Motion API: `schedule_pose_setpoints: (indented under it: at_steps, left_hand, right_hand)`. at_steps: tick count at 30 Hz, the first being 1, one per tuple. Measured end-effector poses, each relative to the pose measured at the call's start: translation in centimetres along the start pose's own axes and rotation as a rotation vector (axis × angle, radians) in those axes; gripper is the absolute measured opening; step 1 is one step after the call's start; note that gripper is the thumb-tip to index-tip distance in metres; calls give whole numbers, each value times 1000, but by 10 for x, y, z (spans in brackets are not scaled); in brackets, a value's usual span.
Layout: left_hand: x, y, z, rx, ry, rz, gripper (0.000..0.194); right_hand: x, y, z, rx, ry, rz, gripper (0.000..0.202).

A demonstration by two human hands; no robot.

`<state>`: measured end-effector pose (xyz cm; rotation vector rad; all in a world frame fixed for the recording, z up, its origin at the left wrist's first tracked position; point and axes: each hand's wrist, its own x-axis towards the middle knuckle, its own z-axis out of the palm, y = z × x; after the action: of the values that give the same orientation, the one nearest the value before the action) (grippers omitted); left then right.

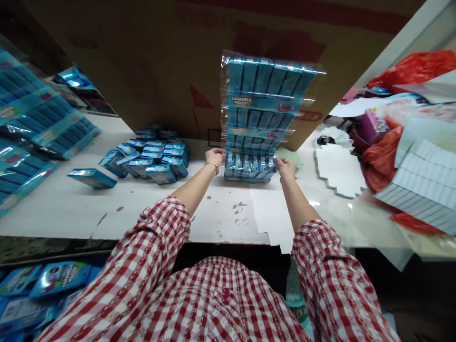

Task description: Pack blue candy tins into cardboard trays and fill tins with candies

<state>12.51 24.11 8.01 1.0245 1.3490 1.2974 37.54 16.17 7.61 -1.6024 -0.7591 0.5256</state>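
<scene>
Both hands grip the base of a tall stack of blue candy boxes that stands upright on the white bench, toward its far edge, against a brown cardboard sheet. The left hand, with a thin gold bangle at the wrist, is clasped on the stack's lower left corner; the right hand is closed on its lower right corner. The stack is sleeved in glossy clear plastic film, and the display trays inside read "CARAMELO MACIZO" in white letters on a blue band. Just left of it lies a cluster of small loose blue boxes, rectangular and shiny, with one more box lying apart nearer the bench's left end. Film-wrapped packs of the same boxes are piled at far left. To the right lie flat white die-cut cardboard blanks with stepped edges and a crumpled red plastic bag. The sleeves are red-and-white gingham.
</scene>
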Motion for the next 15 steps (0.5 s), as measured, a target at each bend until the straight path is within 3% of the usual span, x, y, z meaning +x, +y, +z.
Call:
schedule_pose_setpoints:
  at_steps: [3, 6, 8, 9, 11, 13, 15]
  left_hand:
    - [4, -2, 0, 16, -23, 23, 15]
    - [-1, -4, -12, 72, -84, 24, 24]
    - [-15, -6, -25, 163, -92, 119, 36]
    - [-25, -8, -33, 219, -101, 190, 40]
    - [-53, -15, -48, 330, -178, 317, 39]
    - [-88, -25, -58, 399, -340, 355, 28]
    - [-121, -36, -64, 406, -462, 343, 18]
  right_hand:
    - [3, 5, -3, -48, 7, -18, 37]
    - [-20, 17, -31, -292, -120, -158, 47]
    - [-57, 32, -64, -525, -329, -322, 61]
    - [-82, 41, -83, -645, -492, -397, 72]
    - [-134, 61, -119, -914, -754, -503, 91]
    - [-180, 80, -147, -1120, -806, -556, 91]
    - [-206, 91, -163, -1190, -795, -606, 70]
